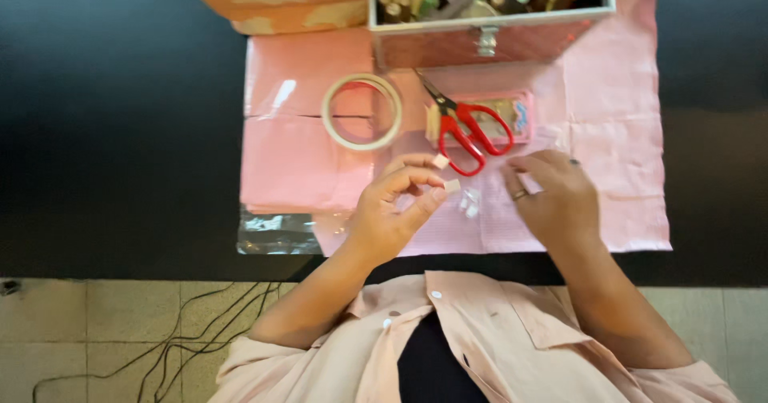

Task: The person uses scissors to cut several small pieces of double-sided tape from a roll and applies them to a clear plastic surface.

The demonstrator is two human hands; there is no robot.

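Seen from the head camera, the person sits at a dark table with a pink paper mat spread on it. The left hand is lifted a little above the near part of the mat. Its finger and thumb are curled in and pinch small pale bits of tape, one stuck on each fingertip. The right hand lies palm down near the front edge of the mat, fingers spread loose and holding nothing. It has a ring on one finger. Between the two hands lie some tiny clear pieces on the mat; they are too small to tell what they are.

To do this well, the person should keep the pinch soft, so the sticky bits do not fold over or stick to each other, and keep them apart on the fingertips.

The roll of tape is a thin pale ring, lying flat near the middle of the mat. The scissors have shiny red loop handles and dark metal blades, and they rest on a small pink case. At the back edge stands a pink box with a metal clasp, full of little bottles. A crinkly clear plastic sheet pokes out at the front left corner of the mat.
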